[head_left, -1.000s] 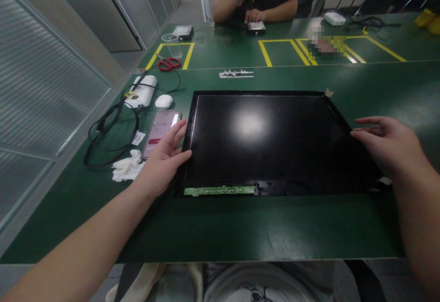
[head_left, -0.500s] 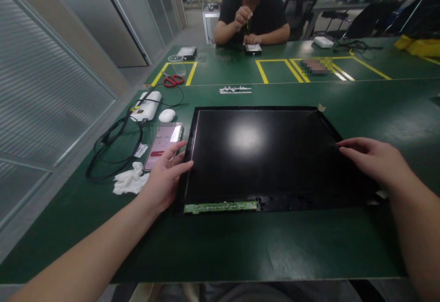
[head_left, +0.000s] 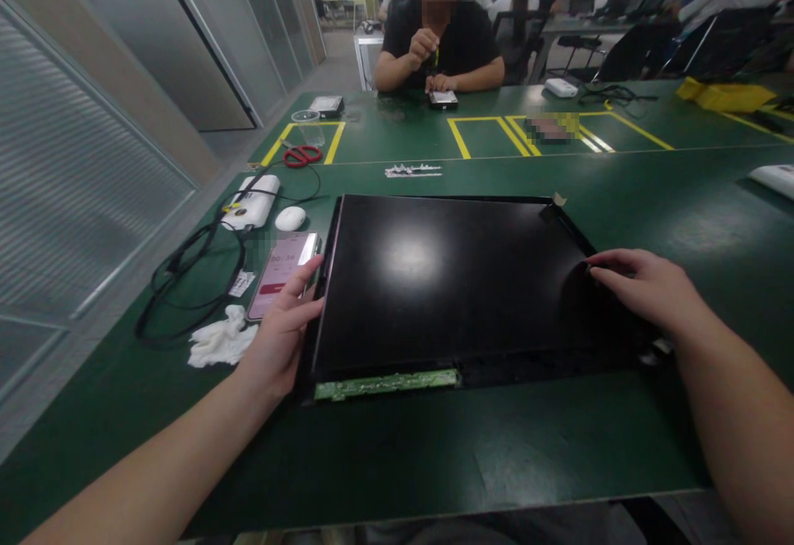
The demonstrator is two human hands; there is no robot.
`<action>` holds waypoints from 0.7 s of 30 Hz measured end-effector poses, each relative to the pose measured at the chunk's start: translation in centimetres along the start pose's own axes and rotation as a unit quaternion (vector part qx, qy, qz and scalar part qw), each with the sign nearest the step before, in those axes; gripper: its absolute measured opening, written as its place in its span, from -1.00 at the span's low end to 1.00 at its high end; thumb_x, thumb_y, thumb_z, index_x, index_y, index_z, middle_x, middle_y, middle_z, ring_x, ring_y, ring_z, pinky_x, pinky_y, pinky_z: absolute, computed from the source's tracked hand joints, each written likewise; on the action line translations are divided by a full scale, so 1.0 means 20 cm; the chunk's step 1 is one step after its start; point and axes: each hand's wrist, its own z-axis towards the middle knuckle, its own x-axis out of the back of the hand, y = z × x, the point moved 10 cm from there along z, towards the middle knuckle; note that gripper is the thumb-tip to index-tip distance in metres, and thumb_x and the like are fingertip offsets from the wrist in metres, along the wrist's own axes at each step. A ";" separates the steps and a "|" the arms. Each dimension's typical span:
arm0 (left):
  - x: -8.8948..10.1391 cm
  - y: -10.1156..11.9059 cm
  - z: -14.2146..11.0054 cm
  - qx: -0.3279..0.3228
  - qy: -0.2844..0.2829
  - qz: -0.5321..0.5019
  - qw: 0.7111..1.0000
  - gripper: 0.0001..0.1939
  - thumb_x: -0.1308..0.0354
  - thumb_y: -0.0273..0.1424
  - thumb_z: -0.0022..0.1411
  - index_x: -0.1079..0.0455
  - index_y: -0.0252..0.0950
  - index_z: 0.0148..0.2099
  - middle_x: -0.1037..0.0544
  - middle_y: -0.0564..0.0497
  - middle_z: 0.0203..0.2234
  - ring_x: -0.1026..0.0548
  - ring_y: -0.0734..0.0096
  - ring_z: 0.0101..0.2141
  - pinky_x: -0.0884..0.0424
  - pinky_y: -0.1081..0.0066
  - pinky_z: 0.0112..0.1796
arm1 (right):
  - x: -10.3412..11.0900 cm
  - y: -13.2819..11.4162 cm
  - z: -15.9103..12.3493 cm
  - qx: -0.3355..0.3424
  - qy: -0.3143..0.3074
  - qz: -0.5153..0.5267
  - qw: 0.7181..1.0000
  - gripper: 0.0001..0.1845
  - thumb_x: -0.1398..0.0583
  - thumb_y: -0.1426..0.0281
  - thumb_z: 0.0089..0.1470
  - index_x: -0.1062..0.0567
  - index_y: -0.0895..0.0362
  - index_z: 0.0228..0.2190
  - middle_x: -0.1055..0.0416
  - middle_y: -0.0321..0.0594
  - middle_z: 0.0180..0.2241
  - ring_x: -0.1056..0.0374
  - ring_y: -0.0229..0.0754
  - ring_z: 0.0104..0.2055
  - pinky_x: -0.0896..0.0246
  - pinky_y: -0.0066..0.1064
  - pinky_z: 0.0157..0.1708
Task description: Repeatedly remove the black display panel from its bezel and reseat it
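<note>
A black LCD screen panel [head_left: 434, 280] lies in a black monitor frame [head_left: 509, 367] on the green table. The panel's left side looks slightly raised above the frame. My left hand [head_left: 282, 334] grips the left edge, thumb and index finger at the panel's side; the other fingertips are partly hidden. At the right edge, my right hand [head_left: 645, 284] pinches the panel between thumb and fingers. A narrow green circuit board [head_left: 388, 383] runs along the frame's near left border. Tape [head_left: 559, 199] sticks up at the far right corner.
Left of the frame are a phone [head_left: 279, 280], crumpled white tissue [head_left: 220, 338], a white oval case [head_left: 290, 218], a power bank [head_left: 251, 202], and black cable [head_left: 145, 305]. Red-handled scissors [head_left: 303, 156] and white strips [head_left: 413, 171] lie farther back. Across the table a person [head_left: 443, 53] handles a hard drive [head_left: 443, 100].
The panel's left side has risen a little from the frame. My hands keep to its left and right edges. The whole view has shifted slightly.
</note>
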 end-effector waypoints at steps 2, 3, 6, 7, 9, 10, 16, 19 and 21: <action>-0.02 0.00 -0.01 0.007 -0.027 0.012 1.000 -0.02 -0.51 -0.49 0.10 -0.31 0.00 0.52 -0.76 0.02 0.06 -0.79 0.08 -0.17 -0.78 0.32 -0.27 | -0.01 0.00 0.00 0.003 -0.001 -0.002 1.000 -0.72 -0.27 0.16 -0.10 -0.69 -0.05 -0.33 -0.59 -0.16 -0.25 -0.50 0.07 -0.18 -0.40 -0.02 0.03; -0.02 0.01 -0.02 0.012 -0.040 0.018 0.999 0.00 -0.54 -0.46 0.10 -0.30 0.04 0.53 -0.76 0.05 0.07 -0.79 0.07 -0.15 -0.77 0.33 -0.27 | -0.01 0.00 0.00 0.004 -0.003 -0.003 1.000 -0.70 -0.27 0.16 -0.10 -0.69 -0.04 -0.32 -0.59 -0.16 -0.24 -0.50 0.06 -0.17 -0.40 -0.03 0.04; -0.04 0.02 -0.04 0.014 -0.068 0.028 0.997 -0.04 -0.58 -0.39 0.12 -0.34 0.09 0.51 -0.74 0.10 0.14 -0.78 0.03 -0.07 -0.77 0.31 -0.20 | -0.02 0.01 0.01 0.009 -0.012 -0.003 1.000 -0.68 -0.27 0.16 -0.08 -0.70 -0.02 -0.28 -0.59 -0.15 -0.21 -0.49 0.04 -0.18 -0.39 -0.04 0.05; -0.05 0.03 -0.04 0.011 -0.071 0.030 0.997 -0.07 -0.58 -0.38 0.11 -0.38 0.07 0.49 -0.73 0.09 0.16 -0.77 0.00 -0.03 -0.77 0.29 -0.16 | -0.02 0.01 0.01 0.013 -0.014 -0.004 1.000 -0.67 -0.27 0.15 -0.07 -0.70 -0.02 -0.27 -0.59 -0.15 -0.21 -0.49 0.03 -0.18 -0.40 -0.04 0.05; -0.07 0.04 -0.05 0.009 -0.074 0.033 0.997 -0.12 -0.59 -0.38 0.07 -0.48 0.01 0.42 -0.72 0.06 0.18 -0.74 -0.05 0.02 -0.76 0.24 -0.08 | -0.02 0.01 0.02 0.024 -0.014 -0.007 1.000 -0.65 -0.27 0.14 -0.06 -0.71 -0.02 -0.25 -0.59 -0.15 -0.20 -0.48 0.04 -0.19 -0.40 -0.03 0.05; -0.07 0.04 -0.06 0.008 -0.076 0.034 0.996 -0.16 -0.59 -0.39 0.06 -0.51 -0.01 0.40 -0.73 0.06 0.17 -0.74 -0.08 0.03 -0.75 0.21 -0.06 | -0.03 0.02 0.02 0.028 -0.013 -0.008 0.999 -0.65 -0.27 0.14 -0.06 -0.71 -0.02 -0.24 -0.59 -0.14 -0.19 -0.48 0.04 -0.19 -0.40 -0.02 0.05; -0.11 0.05 -0.10 0.016 -0.092 0.060 0.994 -0.21 -0.46 -0.39 0.16 -0.51 -0.03 0.43 -0.77 0.05 0.09 -0.74 -0.12 0.02 -0.75 0.16 -0.11 | -0.04 0.03 0.03 0.040 -0.016 -0.010 0.999 -0.63 -0.28 0.12 -0.05 -0.72 -0.01 -0.22 -0.59 -0.11 -0.16 -0.49 0.05 -0.17 -0.41 -0.01 0.04; -0.12 0.05 -0.09 0.028 -0.094 0.027 0.995 -0.22 -0.39 -0.44 0.16 -0.50 -0.06 0.44 -0.75 0.08 0.13 -0.70 -0.11 0.10 -0.71 0.15 0.01 | -0.04 0.03 0.03 0.052 -0.013 -0.016 0.998 -0.64 -0.28 0.12 -0.02 -0.72 -0.02 -0.22 -0.59 -0.11 -0.16 -0.50 0.04 -0.17 -0.42 -0.04 0.01; -0.14 0.05 -0.08 0.029 -0.097 -0.005 0.995 -0.25 -0.37 -0.43 0.14 -0.53 -0.09 0.41 -0.74 0.09 0.15 -0.66 -0.11 0.18 -0.64 0.12 0.14 | -0.05 0.03 0.04 0.055 -0.012 -0.023 0.998 -0.64 -0.28 0.13 -0.02 -0.72 -0.02 -0.22 -0.59 -0.12 -0.17 -0.50 0.03 -0.18 -0.43 -0.06 -0.01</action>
